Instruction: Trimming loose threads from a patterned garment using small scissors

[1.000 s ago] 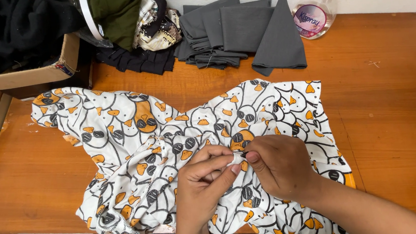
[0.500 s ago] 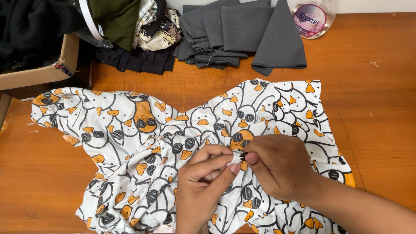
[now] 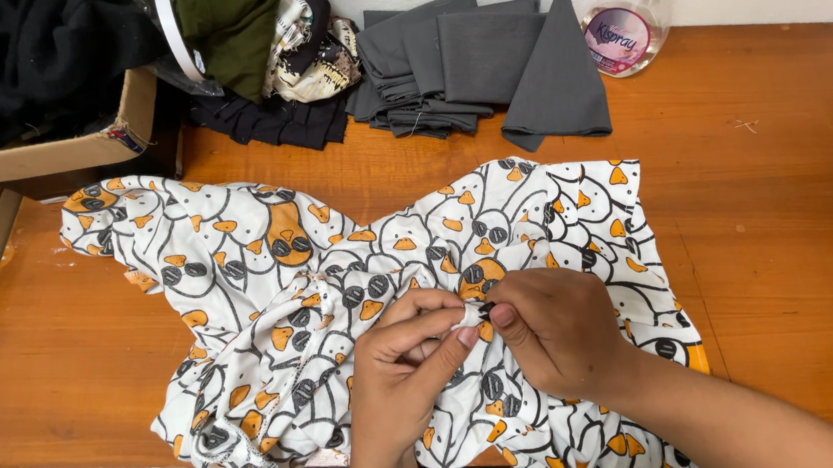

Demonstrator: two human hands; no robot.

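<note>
A white cloth (image 3: 270, 277) printed with orange-beaked cartoon birds lies crumpled across the wooden table (image 3: 786, 212). My left hand (image 3: 403, 366) and my right hand (image 3: 561, 332) meet over its middle near the front edge. Both pinch a small raised fold of the cloth between thumb and fingertips, and the fingertips of the two hands touch each other. What lies inside the pinched spot is too small to tell.
A stack of folded grey fabric pieces (image 3: 482, 63) sits at the back centre. A clear spray bottle (image 3: 634, 19) stands at the back right. A cardboard box (image 3: 57, 145) with dark clothes and a pile of garments (image 3: 259, 37) fill the back left.
</note>
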